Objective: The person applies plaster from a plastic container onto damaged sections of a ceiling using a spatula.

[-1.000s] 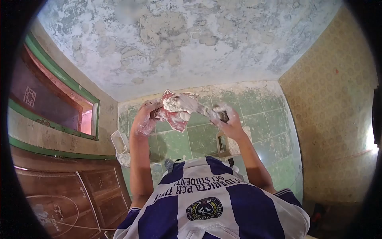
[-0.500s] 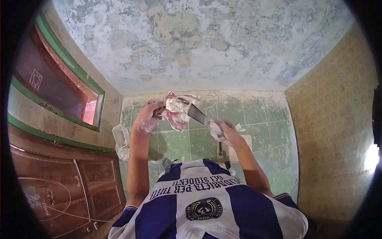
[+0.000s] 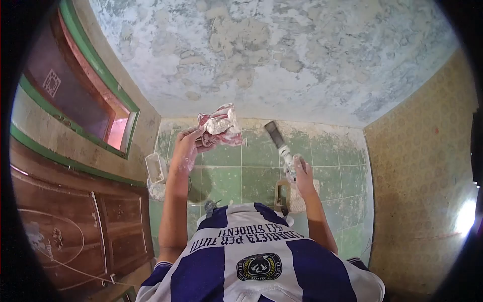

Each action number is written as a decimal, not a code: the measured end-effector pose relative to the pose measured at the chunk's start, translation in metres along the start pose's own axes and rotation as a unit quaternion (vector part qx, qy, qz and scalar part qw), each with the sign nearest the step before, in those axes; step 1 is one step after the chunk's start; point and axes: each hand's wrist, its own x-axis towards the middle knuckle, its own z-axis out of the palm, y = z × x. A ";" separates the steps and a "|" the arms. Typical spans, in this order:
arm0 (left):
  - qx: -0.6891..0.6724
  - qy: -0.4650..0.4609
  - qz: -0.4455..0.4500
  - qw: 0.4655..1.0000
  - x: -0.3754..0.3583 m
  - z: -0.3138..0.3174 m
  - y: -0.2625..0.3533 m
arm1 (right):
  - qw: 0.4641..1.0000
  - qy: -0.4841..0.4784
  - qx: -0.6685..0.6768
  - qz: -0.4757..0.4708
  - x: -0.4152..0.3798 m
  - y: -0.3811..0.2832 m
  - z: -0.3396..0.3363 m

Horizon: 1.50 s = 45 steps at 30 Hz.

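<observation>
My left hand (image 3: 187, 148), dusted with white, grips the near edge of a flat reddish piece (image 3: 233, 140) with uneven edges. What that piece is made of I cannot make out. On it sits a lump of thick white putty (image 3: 217, 125). My right hand (image 3: 303, 174) is closed around the white-smeared handle of a putty knife (image 3: 274, 134). Its dark flat blade points up and away to the left, apart from the reddish piece. Both are held in front of the patched wall (image 3: 236, 55), over the green tiles.
A white tub (image 3: 155, 167) stands low at the left by the wooden door (image 3: 121, 221). Beneath my right forearm lies a pale block-like object (image 3: 298, 196) with a brown frame. A green-framed window (image 3: 130, 132) is on the left wall, and a patterned yellowish wall (image 3: 422, 151) is on the right.
The putty knife has come away from the putty lump and moved right, its blade turning more upright. My left hand and the reddish piece have shifted slightly, leaving the lump in plain view.
</observation>
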 end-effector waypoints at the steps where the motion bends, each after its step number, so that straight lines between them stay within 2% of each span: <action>1: -0.035 -0.013 0.005 0.999 0.000 -0.006 -0.009 | 0.999 0.044 -0.017 -0.015 -0.008 -0.004 0.003; 2: -0.038 -0.010 -0.003 0.999 -0.003 -0.008 -0.019 | 0.999 0.046 -0.019 -0.006 -0.011 -0.001 0.014; 3: -0.058 0.002 -0.003 0.998 -0.005 0.000 -0.028 | 0.985 0.039 -0.138 -0.098 -0.011 0.004 0.032; 4: -0.077 0.014 -0.002 0.997 -0.007 0.009 -0.036 | 0.948 0.031 -0.253 -0.189 -0.010 0.007 0.048; 5: -0.076 0.013 -0.007 0.997 -0.009 0.015 -0.043 | 0.949 0.033 -0.252 -0.184 -0.010 0.005 0.064; 7: -0.105 0.015 0.002 0.994 -0.013 0.024 -0.053 | 0.893 0.015 -0.362 -0.268 -0.012 -0.004 0.088; 8: -0.109 0.020 0.019 0.994 -0.013 0.027 -0.056 | 0.892 0.016 -0.363 -0.268 -0.009 -0.003 0.088; 10: -0.101 0.024 0.025 0.994 -0.014 0.026 -0.062 | 0.914 -0.046 -0.379 -0.141 -0.003 -0.001 0.089; 11: -0.093 0.028 0.033 0.995 -0.013 0.025 -0.063 | 0.912 -0.049 -0.380 -0.143 -0.004 -0.003 0.091; 13: -0.090 0.030 0.047 0.994 -0.012 0.023 -0.065 | 0.917 0.007 -0.348 -0.197 -0.016 -0.018 0.101; 16: -0.086 0.029 0.064 0.994 -0.014 0.023 -0.069 | 0.888 -0.030 -0.427 -0.168 -0.007 0.007 0.098; 19: -0.081 0.034 0.070 0.994 -0.012 0.023 -0.065 | 0.916 -0.015 -0.375 -0.140 -0.009 0.000 0.098; 22: -0.075 0.026 0.062 0.995 -0.012 0.017 -0.076 | 0.901 -0.029 -0.402 -0.159 -0.013 0.010 0.102; 26: -0.082 0.027 0.053 0.995 -0.013 0.016 -0.078 | 0.914 -0.040 -0.377 -0.143 -0.012 -0.007 0.107; 29: -0.106 0.008 0.070 0.992 -0.014 0.013 -0.080 | 0.909 0.018 -0.381 -0.167 -0.017 -0.008 0.107; 32: -0.113 0.019 0.061 0.992 -0.017 0.018 -0.072 | 0.888 -0.040 -0.426 -0.167 -0.002 -0.005 0.099; 34: -0.108 0.014 0.062 0.992 -0.018 0.012 -0.073 | 0.903 0.026 -0.376 -0.208 -0.011 -0.007 0.102; 35: -0.104 0.003 0.069 0.992 -0.016 0.011 -0.074 | 0.902 0.027 -0.377 -0.208 -0.010 -0.002 0.100; 37: -0.110 -0.002 0.062 0.992 -0.013 0.008 -0.080 | 0.873 -0.043 -0.466 -0.139 -0.006 0.005 0.099; 41: -0.108 0.007 0.058 0.992 -0.013 0.010 -0.075 | 0.906 -0.013 -0.404 -0.123 -0.008 -0.007 0.103; 43: -0.105 0.000 0.064 0.992 -0.009 0.011 -0.076 | 0.853 -0.029 -0.501 -0.145 -0.002 0.006 0.102; 45: -0.102 -0.001 0.072 0.992 -0.004 0.007 -0.080 | 0.871 -0.027 -0.475 -0.122 -0.001 -0.007 0.101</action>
